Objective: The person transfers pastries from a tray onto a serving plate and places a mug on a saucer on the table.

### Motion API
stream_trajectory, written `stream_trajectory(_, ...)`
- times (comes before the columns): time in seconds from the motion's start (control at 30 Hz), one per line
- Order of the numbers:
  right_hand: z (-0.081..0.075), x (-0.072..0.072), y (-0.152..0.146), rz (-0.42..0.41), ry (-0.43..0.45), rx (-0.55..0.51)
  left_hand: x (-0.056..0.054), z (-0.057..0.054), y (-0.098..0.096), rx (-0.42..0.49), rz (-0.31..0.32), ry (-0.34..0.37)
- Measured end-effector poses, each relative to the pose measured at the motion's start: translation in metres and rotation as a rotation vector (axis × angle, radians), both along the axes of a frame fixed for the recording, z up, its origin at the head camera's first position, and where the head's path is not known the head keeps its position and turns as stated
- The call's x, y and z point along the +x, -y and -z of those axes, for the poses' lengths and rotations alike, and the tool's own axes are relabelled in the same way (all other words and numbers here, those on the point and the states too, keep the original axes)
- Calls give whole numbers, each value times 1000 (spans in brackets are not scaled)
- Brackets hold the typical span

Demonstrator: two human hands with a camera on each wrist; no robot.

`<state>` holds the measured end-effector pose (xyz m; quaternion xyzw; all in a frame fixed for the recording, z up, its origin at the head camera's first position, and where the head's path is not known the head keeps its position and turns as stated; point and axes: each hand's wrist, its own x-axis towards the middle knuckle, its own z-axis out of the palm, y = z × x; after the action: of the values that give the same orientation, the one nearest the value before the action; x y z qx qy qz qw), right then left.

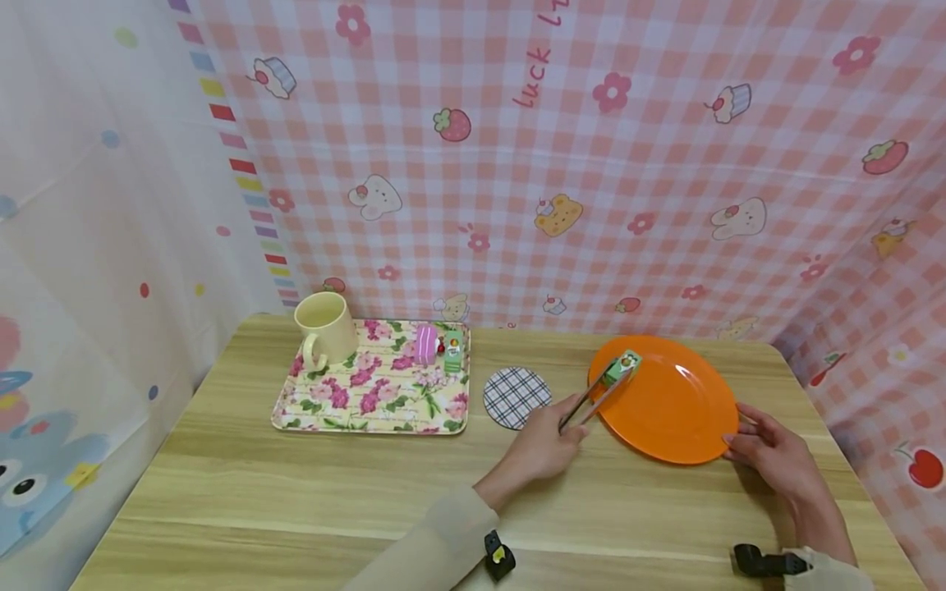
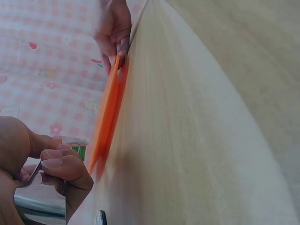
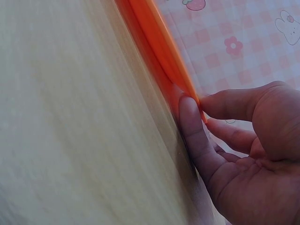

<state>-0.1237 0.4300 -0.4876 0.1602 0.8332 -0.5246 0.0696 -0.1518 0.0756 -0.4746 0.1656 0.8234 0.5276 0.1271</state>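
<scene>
My left hand grips metal tongs, fingers and thumb curled round them. Between the tongs' tips is a small green box-shaped piece with a fruit picture, over the left part of an orange plate. Whether the piece touches the plate I cannot tell. At the plate's right edge my right hand pinches the rim; the right wrist view shows the rim between thumb and fingers. A round plaid coaster lies on the table just left of the plate, beside my left hand.
On the left a floral tray bears a cream mug, a pink-purple piece, a small red item and another green box-shaped piece. The wooden table ends at a patterned cloth behind.
</scene>
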Motion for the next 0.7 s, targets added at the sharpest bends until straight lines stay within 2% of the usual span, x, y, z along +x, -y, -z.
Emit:
stream_trajectory(0.2, 0, -2, -1, -1, -13, 4, -6, -2, -8, -39, -10, -23)
stream_trajectory(0.4, -2, -1, 1, -4, -3, 10, -11, -3, -13, -78, -7, -3)
stream_trajectory(0.7, 1, -1, 1, 3, -7, 8, -15, -2, -22, -132, -2, -11)
